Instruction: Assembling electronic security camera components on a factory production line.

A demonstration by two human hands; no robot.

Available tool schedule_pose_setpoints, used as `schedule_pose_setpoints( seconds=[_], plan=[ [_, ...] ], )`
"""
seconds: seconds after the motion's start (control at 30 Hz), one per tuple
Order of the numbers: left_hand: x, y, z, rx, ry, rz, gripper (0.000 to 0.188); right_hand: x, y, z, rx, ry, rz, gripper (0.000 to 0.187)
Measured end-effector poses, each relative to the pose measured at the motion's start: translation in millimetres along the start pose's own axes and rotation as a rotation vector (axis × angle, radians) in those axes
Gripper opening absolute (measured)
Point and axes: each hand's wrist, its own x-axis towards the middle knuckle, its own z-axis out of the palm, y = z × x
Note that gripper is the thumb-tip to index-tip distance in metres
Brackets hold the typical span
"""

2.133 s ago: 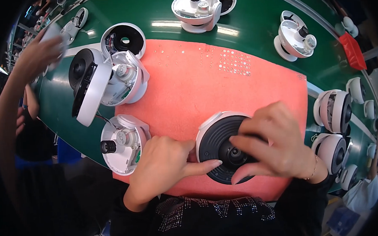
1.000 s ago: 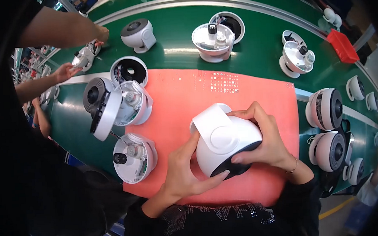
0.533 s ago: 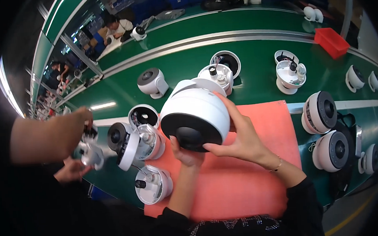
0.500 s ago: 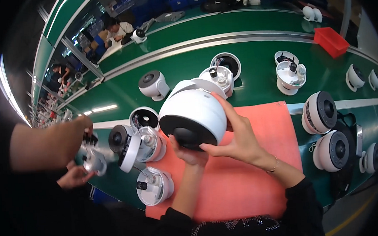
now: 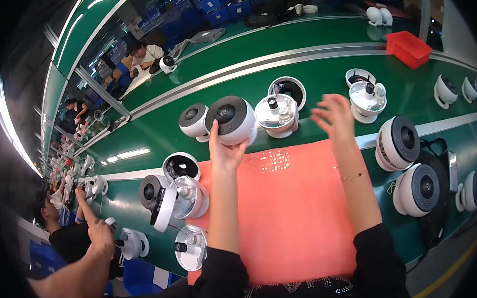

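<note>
My left hand [image 5: 227, 152] grips a round white camera [image 5: 236, 118] with a dark grey face and a black lens, at the far side of the pink mat [image 5: 296, 216]. Beside it on the left stands a similar whole camera [image 5: 192, 119]. To its right is an opened camera [image 5: 277, 114], its inner parts bare and its dark, wired shell [image 5: 294, 89] behind it. My right hand [image 5: 331, 116] is raised with fingers apart and nothing in them, between that camera and a second opened camera [image 5: 368, 96].
Left of the mat are more opened cameras [image 5: 190, 197]. Two large cameras [image 5: 397, 143] stand at the right by a black strap bag [image 5: 435, 192]. A red bin [image 5: 408, 49] sits farther back. At the left a co-worker's arm [image 5: 87, 254] reaches over the bench.
The camera has gone from above the mat to the far left, its face turned upward. My right hand has let go of it and moved right. The co-worker's arm has shifted.
</note>
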Motion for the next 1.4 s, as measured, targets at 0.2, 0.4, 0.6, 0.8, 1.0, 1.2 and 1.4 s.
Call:
schedule_pose_setpoints(
  seconds=[0.2, 0.4, 0.6, 0.8, 1.0, 1.2, 1.4],
  plan=[
    [75.6, -10.1, 5.1, 0.031, 0.065, -0.069, 0.077, 69.7, 14.0, -74.9, 0.243, 0.332, 0.101, 0.065],
    [127.6, -38.5, -12.2, 0.049, 0.065, -0.088, 0.082, 92.0, 25.4, -73.5, 0.54, 0.42, 0.068, 0.079],
    [90.0, -96.0, 26.2, 0.235, -0.12, -0.338, 0.066, 118.0, 32.8, -101.6, 0.289, 0.694, -0.294, 0.075],
    [79.2, -120.2, 16.2, 0.274, -0.172, -0.104, 0.035, 88.4, 27.0, -76.9, 0.401, 0.583, -0.227, 0.067],
    [20.9, -71.1, -4.4, 0.323, -0.167, -0.032, 0.034, 47.7, 13.7, -43.0, 0.382, 0.312, -0.196, 0.058],
    [-71.0, -29.2, -84.0, 0.368, 0.056, 0.035, 0.032, -40.1, 0.3, -18.9, 0.32, 0.0, 0.056, 0.048],
    [-138.3, -23.7, -138.0, 0.426, 0.206, 0.123, 0.036, -103.4, -12.3, -54.9, 0.143, -0.225, 0.456, 0.052]
  ],
)
